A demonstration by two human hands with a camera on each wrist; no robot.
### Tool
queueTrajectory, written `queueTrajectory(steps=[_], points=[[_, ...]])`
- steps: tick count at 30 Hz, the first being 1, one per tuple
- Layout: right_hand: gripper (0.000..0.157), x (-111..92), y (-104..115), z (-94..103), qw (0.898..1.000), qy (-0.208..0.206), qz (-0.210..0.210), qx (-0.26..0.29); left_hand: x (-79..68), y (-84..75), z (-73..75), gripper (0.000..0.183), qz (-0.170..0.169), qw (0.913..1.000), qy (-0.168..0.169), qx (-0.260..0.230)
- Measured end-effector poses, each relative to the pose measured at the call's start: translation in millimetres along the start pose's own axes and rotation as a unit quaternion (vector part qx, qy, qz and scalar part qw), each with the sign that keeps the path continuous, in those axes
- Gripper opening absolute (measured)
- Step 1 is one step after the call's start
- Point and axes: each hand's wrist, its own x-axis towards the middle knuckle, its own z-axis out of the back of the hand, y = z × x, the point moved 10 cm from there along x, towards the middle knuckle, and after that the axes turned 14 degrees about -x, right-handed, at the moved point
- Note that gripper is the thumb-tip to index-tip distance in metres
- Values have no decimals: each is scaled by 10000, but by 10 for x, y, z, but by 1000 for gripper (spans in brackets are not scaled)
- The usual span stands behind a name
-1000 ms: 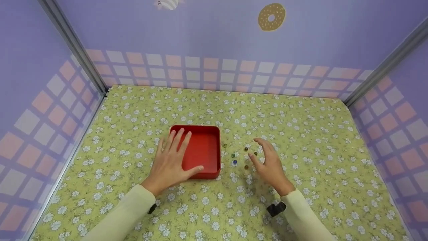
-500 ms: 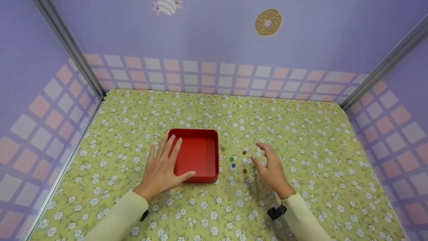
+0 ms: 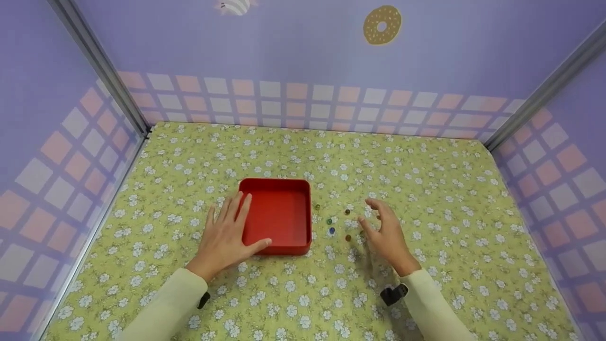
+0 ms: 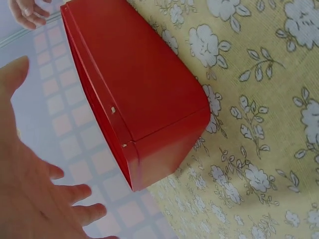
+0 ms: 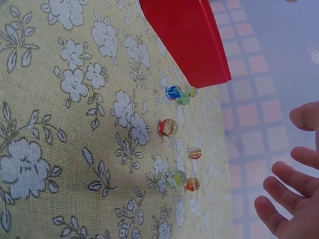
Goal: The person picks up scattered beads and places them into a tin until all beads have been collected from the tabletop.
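A square red box [image 3: 277, 220] with an open top stands on the flowered cloth. Over its left edge hovers my left hand [image 3: 225, 237], fingers spread and holding nothing; the left wrist view shows that hand [image 4: 35, 189] above the rim, apart from the wall. Several glass marbles lie loose right of the box, among them a blue marble [image 3: 332, 230], a green marble [image 3: 329, 221] and an amber marble [image 3: 348, 237]. My right hand [image 3: 387, 237] hangs above the right side of this group, fingers bent loosely with a gap to the thumb. It partly hides marbles in the head view.
Flower-patterned cloth [image 3: 445, 189] covers the work surface. A lilac wall with pink and white squares [image 3: 297, 109] closes the back, and similar panels [image 3: 47, 142] flank both sides. Grey metal posts [image 3: 94, 57] stand at the back corners.
My left hand has shifted left, from over the box's interior to its left edge. The right hand has drifted slightly right. The box and marbles look unmoved, apart from small camera motion.
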Motion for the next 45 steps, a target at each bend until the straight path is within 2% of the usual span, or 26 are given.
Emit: queueTrajectory(steps=[3, 15, 25, 31, 38, 45], points=[[48, -17, -38, -6, 10000, 43, -66, 48, -9, 33, -20, 108, 83, 9999, 106, -52], [45, -11, -180, 45, 9995, 134, -278, -4, -30, 172, -69, 111, 215, 9997, 138, 64], [42, -2, -318, 147, 9994, 24, -340, -23, -65, 302, -129, 112, 386, 9990, 227, -54], [40, -31, -367, 113, 9994, 16, -345, 1, -88, 341, -176, 113, 459, 9985, 276, -76], [37, -93, -401, 3, 9982, 175, -476, 321, -94, 396, -221, 115, 499, 9982, 325, -100], [43, -164, -467, -97, 9964, 146, -647, 526, -100, 510, -272, 116, 736, 9959, 401, -342]])
